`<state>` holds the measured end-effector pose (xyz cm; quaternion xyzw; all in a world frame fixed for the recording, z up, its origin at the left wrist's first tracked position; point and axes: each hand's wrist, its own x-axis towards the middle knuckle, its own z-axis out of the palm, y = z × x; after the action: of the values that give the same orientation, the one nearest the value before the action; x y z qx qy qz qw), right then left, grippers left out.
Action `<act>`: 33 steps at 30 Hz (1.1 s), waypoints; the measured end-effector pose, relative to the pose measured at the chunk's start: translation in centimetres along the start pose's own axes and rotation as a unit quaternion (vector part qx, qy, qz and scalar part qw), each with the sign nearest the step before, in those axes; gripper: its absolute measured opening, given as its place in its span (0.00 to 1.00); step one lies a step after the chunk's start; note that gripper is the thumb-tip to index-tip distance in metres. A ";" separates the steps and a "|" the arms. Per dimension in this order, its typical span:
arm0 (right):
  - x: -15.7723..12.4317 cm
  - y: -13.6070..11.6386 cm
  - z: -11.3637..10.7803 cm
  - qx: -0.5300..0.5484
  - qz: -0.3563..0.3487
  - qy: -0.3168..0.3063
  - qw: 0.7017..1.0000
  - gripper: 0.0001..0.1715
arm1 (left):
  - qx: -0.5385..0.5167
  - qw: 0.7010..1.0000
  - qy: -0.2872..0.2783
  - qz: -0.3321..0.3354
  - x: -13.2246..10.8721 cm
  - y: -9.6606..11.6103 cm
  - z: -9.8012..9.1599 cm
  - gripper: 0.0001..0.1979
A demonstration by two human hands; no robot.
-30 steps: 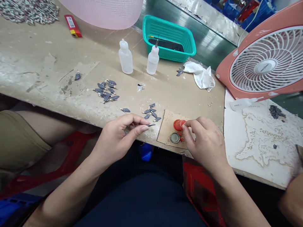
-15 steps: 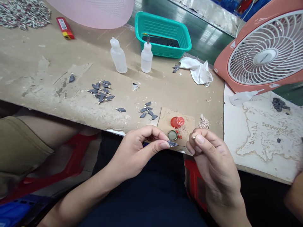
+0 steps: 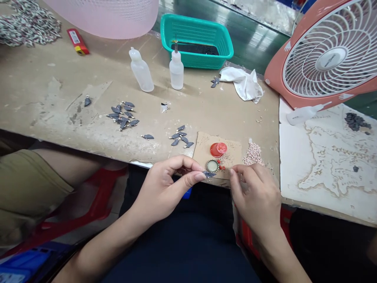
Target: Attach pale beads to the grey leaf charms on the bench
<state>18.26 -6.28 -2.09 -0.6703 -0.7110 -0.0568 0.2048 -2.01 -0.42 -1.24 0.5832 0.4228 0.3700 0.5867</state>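
Observation:
Between the thumb and forefinger of my left hand [image 3: 173,182] is a small dark grey wing-shaped piece [image 3: 210,174], its tip pointing right. My right hand [image 3: 256,188] is closed in a pinch just to the right of it; what sits between the fingertips is too small to make out. Behind the piece lie a metal bottle cap [image 3: 212,166] with clear liquid-like shine, a few tiny red bits [image 3: 220,166] and a red cup-like cap [image 3: 218,149], all on a cardboard square [image 3: 203,142]. A heap of tiny pale pinkish beads [image 3: 253,153] lies beyond my right hand.
More grey wing-shaped pieces [image 3: 123,118] lie in groups on the table. Two squeeze bottles [image 3: 142,74], a green basket [image 3: 196,59], a white cloth [image 3: 246,84] and a lighter [image 3: 78,42] stand or lie farther back. A pink fan [image 3: 326,59] stands at right. Another person's leg [image 3: 32,184] is at left.
My right hand has turned palm down and moved slightly left, closer to the grey piece. The small pale bead seen at its fingertips before no longer shows. My left hand keeps its hold.

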 end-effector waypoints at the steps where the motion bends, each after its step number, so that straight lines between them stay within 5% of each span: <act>1: -0.3 0.2 0.4 -0.039 -0.020 -0.006 0.999 0.06 | -0.001 1.000 0.003 -0.002 0.0 0.0 0.0 0.02; 5: -1.2 0.4 0.9 -0.089 -0.063 -0.033 0.993 0.08 | -0.002 1.000 0.005 -0.011 0.1 -0.1 0.1 0.03; 9: -1.2 0.2 -0.3 0.123 0.054 -0.033 0.990 0.07 | 0.005 1.000 -0.005 -0.006 -0.1 -0.1 0.2 0.03; 13: -1.0 -0.5 -1.7 0.399 0.245 -0.041 0.883 0.07 | 0.019 1.000 -0.015 -0.005 -0.2 0.1 0.5 0.02; 16: -1.1 -1.4 -2.0 0.526 0.285 -0.050 0.799 0.07 | 0.024 0.999 -0.027 -0.003 -0.3 0.4 0.8 0.02; 18: -1.1 -2.1 -2.0 0.560 0.284 -0.055 0.776 0.06 | 0.023 0.999 -0.036 -0.001 -0.3 0.6 1.0 0.03; 22: -0.8 -3.0 -2.1 0.558 0.269 -0.054 0.783 0.02 | 0.023 0.999 -0.039 0.009 -0.5 0.8 1.1 0.03; 33: -0.1 -3.3 -2.8 0.444 0.183 -0.044 0.876 0.04 | 0.045 0.997 -0.043 0.036 -0.7 0.8 1.2 0.04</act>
<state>15.61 -7.69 1.04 -0.6286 -0.5345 0.3331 0.4562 -1.14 -1.47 -0.45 0.6391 0.3920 0.3461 0.5640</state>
